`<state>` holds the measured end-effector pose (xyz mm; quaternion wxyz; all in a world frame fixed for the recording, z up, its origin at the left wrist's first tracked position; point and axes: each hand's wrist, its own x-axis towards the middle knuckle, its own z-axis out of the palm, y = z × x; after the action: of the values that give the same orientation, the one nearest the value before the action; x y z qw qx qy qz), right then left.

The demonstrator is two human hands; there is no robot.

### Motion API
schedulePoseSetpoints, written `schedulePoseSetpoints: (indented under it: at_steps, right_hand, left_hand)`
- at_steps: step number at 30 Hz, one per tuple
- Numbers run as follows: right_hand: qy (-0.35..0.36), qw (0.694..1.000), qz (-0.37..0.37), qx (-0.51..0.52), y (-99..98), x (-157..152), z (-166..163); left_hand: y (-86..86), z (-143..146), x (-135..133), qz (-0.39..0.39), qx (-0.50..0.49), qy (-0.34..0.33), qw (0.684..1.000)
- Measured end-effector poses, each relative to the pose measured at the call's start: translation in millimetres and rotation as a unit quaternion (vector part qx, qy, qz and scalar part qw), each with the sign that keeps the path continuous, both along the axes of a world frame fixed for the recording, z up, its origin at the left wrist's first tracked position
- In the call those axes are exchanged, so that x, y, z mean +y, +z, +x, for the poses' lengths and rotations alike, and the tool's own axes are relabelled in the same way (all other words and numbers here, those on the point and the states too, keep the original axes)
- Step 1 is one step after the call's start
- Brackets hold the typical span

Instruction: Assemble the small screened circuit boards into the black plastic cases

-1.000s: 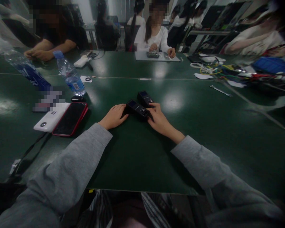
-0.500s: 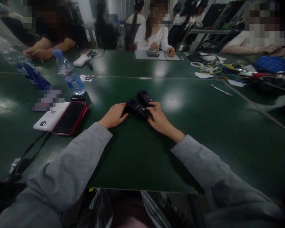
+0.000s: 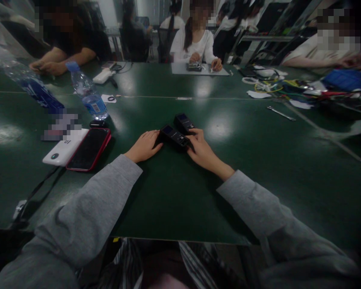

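Two small black handheld devices with little screens and buttons lie side by side, slanted, on the green table. My left hand (image 3: 145, 147) has its fingertips and thumb around the left end of the near black device (image 3: 173, 137). At the opposite end, my right hand (image 3: 203, 151) grips the same device between thumb and fingers. One of its fingers also reaches the lower end of the far black device (image 3: 184, 123). Both hands rest low at the tabletop. The undersides of the devices and some fingertips are hidden.
Left of my hands lie a red-cased phone (image 3: 89, 150), a white power bank (image 3: 63, 149) with a cable, and a water bottle (image 3: 92, 96). A wrench (image 3: 281, 113) and tangled cables (image 3: 276, 87) are on the right. Other people sit across the green table (image 3: 180, 192).
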<state>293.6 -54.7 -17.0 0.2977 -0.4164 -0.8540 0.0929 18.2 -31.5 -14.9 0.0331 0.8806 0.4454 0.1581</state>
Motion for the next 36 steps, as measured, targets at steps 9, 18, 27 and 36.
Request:
schedulePoseSetpoints:
  at_steps: [9,18,27,36]
  right_hand:
    - [-0.003,1.000,0.001,-0.006,-0.8,0.4,0.7]
    - [0.004,1.000,0.010,-0.005,-4.0,2.9,1.4]
    - [0.005,1.000,0.006,0.006,-4.5,2.8,2.1]
    - [0.007,1.000,0.003,0.007,-4.3,3.0,2.8]
  left_hand:
    - [2.7,1.2,-1.9,0.000,-0.002,-0.001,1.000]
    - [-0.7,0.1,0.2,0.003,-0.002,-0.002,1.000]
    - [-0.2,0.1,-0.8,0.001,0.003,0.002,1.000]
    - [-2.1,-0.5,0.7,0.001,0.002,-0.001,1.000]
